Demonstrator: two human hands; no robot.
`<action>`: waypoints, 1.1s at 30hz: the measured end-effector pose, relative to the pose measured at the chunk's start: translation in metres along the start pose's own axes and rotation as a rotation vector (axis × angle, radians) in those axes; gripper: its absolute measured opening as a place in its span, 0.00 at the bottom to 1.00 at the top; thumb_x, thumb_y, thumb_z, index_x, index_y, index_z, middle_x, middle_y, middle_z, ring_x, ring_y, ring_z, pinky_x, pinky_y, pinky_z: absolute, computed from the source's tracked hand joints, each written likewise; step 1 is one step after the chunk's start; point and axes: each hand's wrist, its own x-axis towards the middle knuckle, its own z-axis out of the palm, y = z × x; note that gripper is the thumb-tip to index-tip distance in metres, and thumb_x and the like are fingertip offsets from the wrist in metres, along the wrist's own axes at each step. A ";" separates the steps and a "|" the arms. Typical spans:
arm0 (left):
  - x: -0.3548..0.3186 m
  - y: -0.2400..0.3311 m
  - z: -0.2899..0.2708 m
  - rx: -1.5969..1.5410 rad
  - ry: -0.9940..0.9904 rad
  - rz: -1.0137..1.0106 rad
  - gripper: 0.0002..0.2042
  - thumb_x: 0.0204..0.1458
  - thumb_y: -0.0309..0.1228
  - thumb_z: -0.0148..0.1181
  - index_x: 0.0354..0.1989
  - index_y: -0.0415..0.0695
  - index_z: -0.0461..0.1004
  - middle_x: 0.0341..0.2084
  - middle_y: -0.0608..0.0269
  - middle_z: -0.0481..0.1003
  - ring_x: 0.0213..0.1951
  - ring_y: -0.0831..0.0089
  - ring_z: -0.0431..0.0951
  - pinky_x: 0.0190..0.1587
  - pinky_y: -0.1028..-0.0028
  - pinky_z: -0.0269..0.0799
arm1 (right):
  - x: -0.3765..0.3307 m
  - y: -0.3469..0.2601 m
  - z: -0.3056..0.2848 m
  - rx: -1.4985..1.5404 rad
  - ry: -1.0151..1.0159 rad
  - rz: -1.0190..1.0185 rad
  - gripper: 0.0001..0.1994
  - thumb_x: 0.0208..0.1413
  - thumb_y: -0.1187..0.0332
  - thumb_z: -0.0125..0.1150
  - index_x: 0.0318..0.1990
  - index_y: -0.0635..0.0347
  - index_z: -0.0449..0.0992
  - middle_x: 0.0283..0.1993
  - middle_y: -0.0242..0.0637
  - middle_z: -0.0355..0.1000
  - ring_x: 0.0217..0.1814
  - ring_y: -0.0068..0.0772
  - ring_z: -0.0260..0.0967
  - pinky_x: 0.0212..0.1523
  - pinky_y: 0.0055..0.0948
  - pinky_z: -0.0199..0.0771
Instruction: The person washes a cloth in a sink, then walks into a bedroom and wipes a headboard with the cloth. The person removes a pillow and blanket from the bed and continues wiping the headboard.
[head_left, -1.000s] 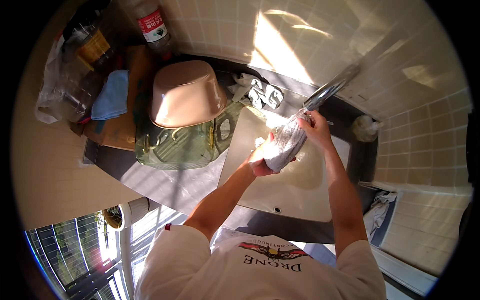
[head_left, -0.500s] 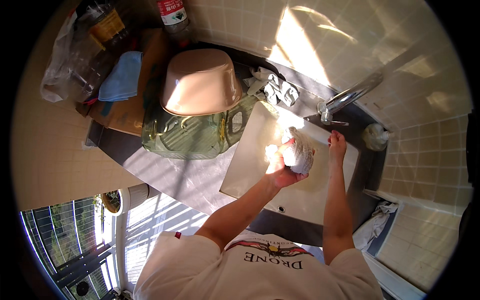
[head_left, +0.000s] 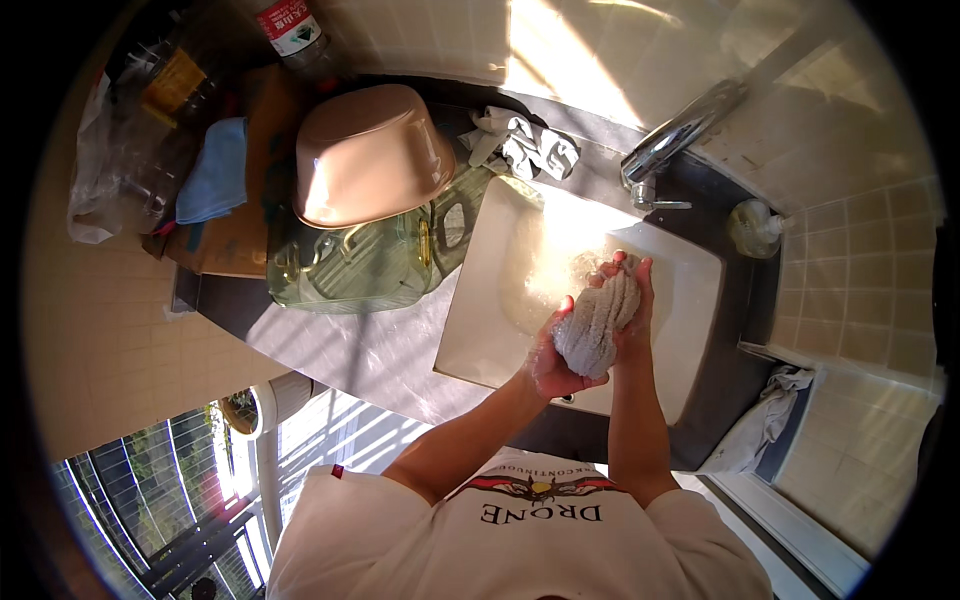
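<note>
Plastic bag (head_left: 95,190): clear and crinkled, at my far left.
Blue cloth (head_left: 215,172): thin, draped over a brown cardboard box (head_left: 230,252).
Green tray (head_left: 345,275): see-through, squarish, with gold-coloured handles; a glossy pinkish-beige tub (head_left: 370,150) sat upside down partly over it.
Counter (head_left: 335,365): dark grey, smooth, striped with sunlight.
Patterned cloth (head_left: 525,143): crumpled, grey, white and black, behind the sink.
Sink (head_left: 480,335): pale, smooth, squarish at the rim; a bright mottled patch lay inside, water or suds, I couldn't tell which.
Left hand (head_left: 550,365): my forearm slanted up to the right, palm turned up; the thumb pressed the cloth's left edge and the fingers cupped its lower end.
Grey cloth (head_left: 592,330): thick, nubbly, gathered into a long ridged bundle, held over the sink between both my hands.
Right hand (head_left: 640,295): forearm nearly upright, palm along the bundle's right side, fingertips curled at its upper end, so both hands were closed around it.
Faucet (head_left: 680,130): shiny, rounded metal, apart from my hands.
Small container (head_left: 757,228): pale yellowish, rounded, near the sink's right corner.
</note>
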 end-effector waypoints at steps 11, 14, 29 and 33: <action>0.052 0.008 -0.032 1.799 0.628 -0.106 0.32 0.37 0.39 0.60 0.49 0.30 0.61 0.28 0.50 0.74 0.33 0.62 0.76 0.39 0.68 0.71 | 0.032 -0.022 -0.021 -1.252 0.377 0.269 0.08 0.49 0.65 0.64 0.33 0.58 0.74 0.24 0.28 0.68 0.22 0.21 0.63 0.25 0.23 0.65; 0.056 0.001 -0.039 2.020 0.689 0.032 0.33 0.37 0.37 0.59 0.50 0.28 0.59 0.31 0.48 0.74 0.35 0.62 0.76 0.40 0.68 0.71 | 0.029 -0.020 -0.033 -1.537 0.524 0.114 0.09 0.47 0.65 0.66 0.28 0.59 0.74 0.27 0.29 0.70 0.26 0.20 0.65 0.27 0.24 0.66; 0.049 0.025 0.029 2.178 0.292 -0.578 0.36 0.30 0.45 0.69 0.48 0.37 0.64 0.44 0.50 0.71 0.47 0.59 0.71 0.48 0.67 0.69 | -0.051 -0.070 -0.008 -0.741 0.272 0.496 0.18 0.55 0.53 0.54 0.44 0.59 0.73 0.42 0.36 0.68 0.44 0.29 0.67 0.43 0.30 0.71; 0.034 0.046 0.015 2.206 0.299 -0.104 0.44 0.34 0.45 0.70 0.59 0.38 0.54 0.56 0.49 0.59 0.57 0.57 0.62 0.56 0.64 0.63 | -0.066 -0.067 -0.007 -1.152 0.185 -0.020 0.07 0.48 0.70 0.63 0.34 0.57 0.72 0.40 0.33 0.69 0.42 0.26 0.67 0.39 0.27 0.70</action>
